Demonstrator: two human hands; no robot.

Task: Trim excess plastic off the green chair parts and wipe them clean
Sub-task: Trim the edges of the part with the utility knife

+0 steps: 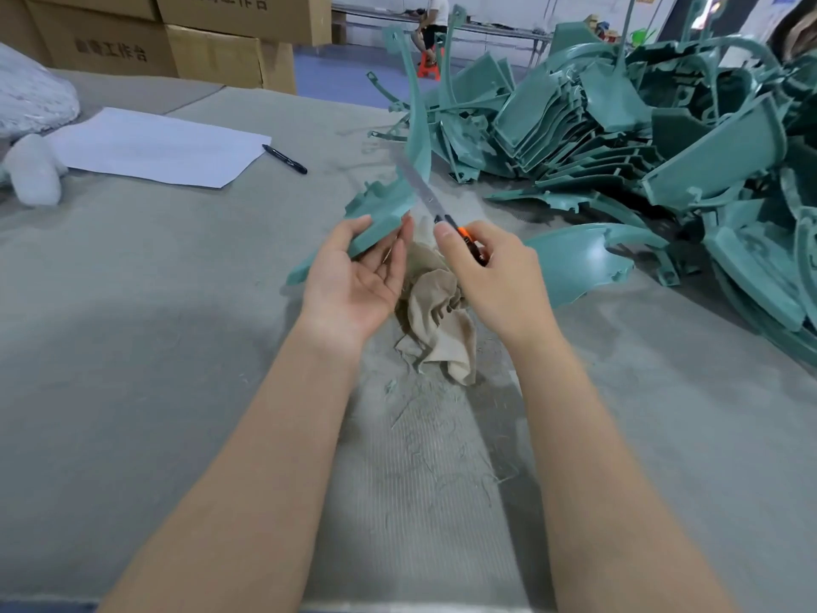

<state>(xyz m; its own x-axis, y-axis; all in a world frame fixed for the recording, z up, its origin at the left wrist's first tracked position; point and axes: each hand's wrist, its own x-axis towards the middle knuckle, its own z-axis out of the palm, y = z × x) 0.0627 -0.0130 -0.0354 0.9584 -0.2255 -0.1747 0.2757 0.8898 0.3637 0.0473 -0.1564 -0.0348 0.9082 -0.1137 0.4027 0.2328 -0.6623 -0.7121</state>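
Observation:
My left hand point(360, 276) lies palm up under the lower end of a green chair part point(389, 205), thumb on its near face, fingers behind it. The part's long curved arm rises upward and away. My right hand point(490, 272) grips an orange and black utility knife point(446, 216), whose extended blade lies along the part's right edge. A crumpled beige rag point(437, 320) lies on the table between and below my hands. Another green part point(574, 258) lies just right of my right hand.
A big heap of green chair parts point(663, 139) fills the right side of the grey cloth-covered table point(154, 325). White paper point(154, 146) and a black pen point(285, 159) lie at the left, with white foam wrap point(31, 104) beyond. Cardboard boxes point(212, 50) stand behind. Plastic shavings point(433, 444) litter the cloth.

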